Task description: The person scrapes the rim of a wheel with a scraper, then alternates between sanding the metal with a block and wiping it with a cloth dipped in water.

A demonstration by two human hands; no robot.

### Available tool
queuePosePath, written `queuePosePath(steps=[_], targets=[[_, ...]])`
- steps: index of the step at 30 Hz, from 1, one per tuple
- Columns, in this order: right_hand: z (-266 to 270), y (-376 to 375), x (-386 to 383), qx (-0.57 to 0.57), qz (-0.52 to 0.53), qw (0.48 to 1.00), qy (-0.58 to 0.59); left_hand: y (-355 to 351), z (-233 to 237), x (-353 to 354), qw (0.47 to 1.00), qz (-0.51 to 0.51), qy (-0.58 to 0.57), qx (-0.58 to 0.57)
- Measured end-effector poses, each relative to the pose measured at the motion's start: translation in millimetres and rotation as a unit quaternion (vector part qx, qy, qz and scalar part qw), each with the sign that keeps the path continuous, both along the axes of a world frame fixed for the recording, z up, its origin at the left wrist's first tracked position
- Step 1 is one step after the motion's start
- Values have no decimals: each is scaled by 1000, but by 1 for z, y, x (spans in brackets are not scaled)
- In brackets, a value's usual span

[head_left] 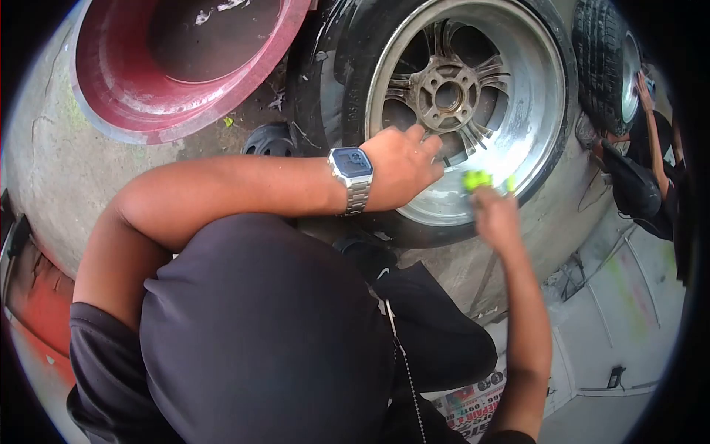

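Note:
A tire with a silver metal wheel rim (522,140) lies on the ground, its hollow inner side facing up and spokes at its bottom. My left hand (403,166), with a watch (350,164) at the wrist, rests on the near left edge of the rim, fingers apart and reaching over the opening. At the lower right of the rim, my right hand (496,218) is closed on a bright yellow-green object (477,180), blurred by motion, against or just above the inner wall.
A red round rim (103,81) stands at the upper left. Another person's hand (643,90) touches a second tire (603,63) at the upper right. A dark shoe (271,139) is beside the tire. Painted panels lie at the lower right and far left.

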State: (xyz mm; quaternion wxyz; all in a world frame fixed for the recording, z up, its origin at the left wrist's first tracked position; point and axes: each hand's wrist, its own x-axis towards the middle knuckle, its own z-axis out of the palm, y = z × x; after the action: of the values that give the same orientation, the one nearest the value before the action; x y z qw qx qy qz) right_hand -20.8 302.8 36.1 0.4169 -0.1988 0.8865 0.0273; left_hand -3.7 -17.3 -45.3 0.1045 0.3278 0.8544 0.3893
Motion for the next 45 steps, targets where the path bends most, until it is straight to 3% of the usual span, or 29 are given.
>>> queuePosePath(steps=[1,2,5,6,9,10,13,14,18,21,23,25,26,27,29,30,31,33,35,36,39,40,44,45], targets=[[-1,8,-19,25,17,998,50,-1,0,-3,1000,-3,-1,-1],[13,-17,-32,115,-56,992,5,-4,0,-5,1000,-5,-5,-2],[-2,-23,31,-105,50,987,107,-5,2,-6,1000,-18,-16,-12],[1,-23,31,-128,53,988,69,-4,2,-5,999,-23,-20,-17],[17,-9,-21,78,-44,996,3,-2,-1,-3,1000,0,-13,-6],[16,-12,-21,92,-40,995,13,-2,-1,-3,1000,-2,-8,-6],[-6,-37,45,-135,-2,985,107,-5,-2,-5,1000,3,4,-8],[-5,-23,40,-93,40,991,91,-5,-2,-6,1000,7,8,-10],[14,-11,-20,121,-41,991,40,-2,-2,-2,1000,6,10,-6],[2,-32,36,-54,18,996,62,-3,-1,-5,1000,1,5,-21],[4,2,7,48,70,994,67,1,1,1,1000,-4,-3,-26],[11,0,-21,101,-19,992,75,-1,0,-3,999,2,-5,-32],[7,0,-15,95,-16,994,59,-2,0,-3,999,1,-3,-33],[4,-1,5,58,57,993,81,-2,0,-2,999,-2,-1,-32],[3,-22,28,-46,51,997,39,-3,-1,-6,999,7,12,-38],[10,-12,11,19,76,997,1,-3,-3,-6,999,12,19,-42],[7,8,2,32,68,995,59,1,-2,-1,999,12,21,-41],[15,-8,-25,154,-42,987,-5,1,-2,-2,999,7,16,-44],[-3,0,26,1,51,994,92,0,-2,-2,999,4,17,-44],[-3,-23,42,-66,39,991,106,-1,-3,-4,999,8,24,-48],[14,-12,3,111,4,993,38,5,-2,2,998,5,25,-51],[13,-7,-8,140,-16,988,66,4,-2,0,998,6,23,-54],[8,-27,38,-48,81,993,78,1,-3,-4,997,17,29,-63],[11,-22,28,9,61,995,74,3,-3,-1,998,16,29,-60]])
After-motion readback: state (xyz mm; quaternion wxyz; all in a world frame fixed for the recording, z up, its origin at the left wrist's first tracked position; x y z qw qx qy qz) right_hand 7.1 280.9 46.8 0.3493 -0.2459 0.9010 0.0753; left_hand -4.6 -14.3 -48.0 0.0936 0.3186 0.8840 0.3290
